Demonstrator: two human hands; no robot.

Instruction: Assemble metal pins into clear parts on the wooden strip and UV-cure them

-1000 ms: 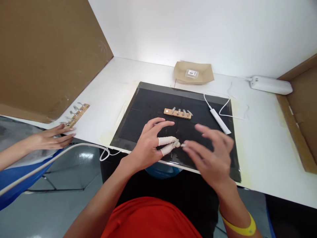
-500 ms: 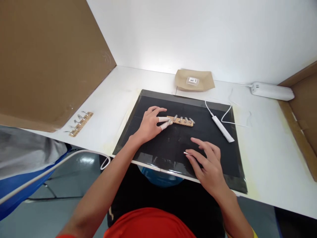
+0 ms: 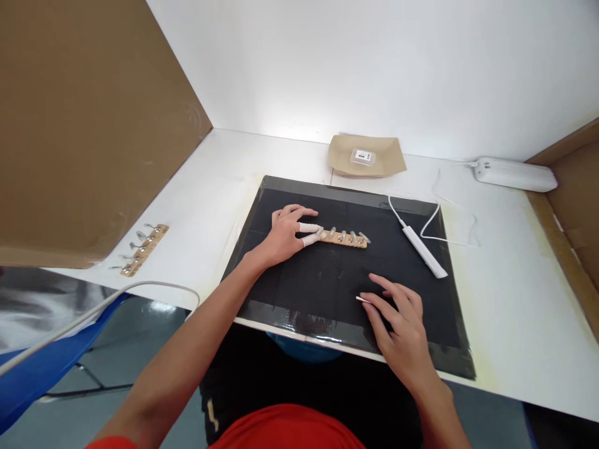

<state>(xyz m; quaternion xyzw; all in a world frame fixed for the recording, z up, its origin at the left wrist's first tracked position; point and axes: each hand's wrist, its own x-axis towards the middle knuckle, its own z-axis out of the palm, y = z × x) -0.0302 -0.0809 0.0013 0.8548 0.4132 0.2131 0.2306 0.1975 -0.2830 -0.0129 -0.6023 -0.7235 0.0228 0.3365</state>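
On the black mat (image 3: 290,274) lies a light-brown strip (image 3: 344,239) with several clear, nail-shaped tips standing along it on small metal mounts. My left hand (image 3: 285,234), with white covers on the thumb and index finger, pinches the strip's left end at the leftmost tip. Whether it grips the tip or the strip itself is hard to see. Nearer the mat's front edge, my right hand (image 3: 402,324) holds a thin, small white piece (image 3: 362,300) between thumb and index finger, apart from the strip. Its kind is too small to make out.
A similar strip (image 3: 145,249) with tips lies on the white table at left. A white stick-shaped device (image 3: 425,252) with a cable rests on the mat's right. Behind stands a brown paper tray (image 3: 388,163) holding a small clear box (image 3: 362,156). A white power strip (image 3: 515,174) sits back right.
The view has shifted slightly. My left hand stays at the strip's left end, and my right hand still pinches the white piece. Little else differs.
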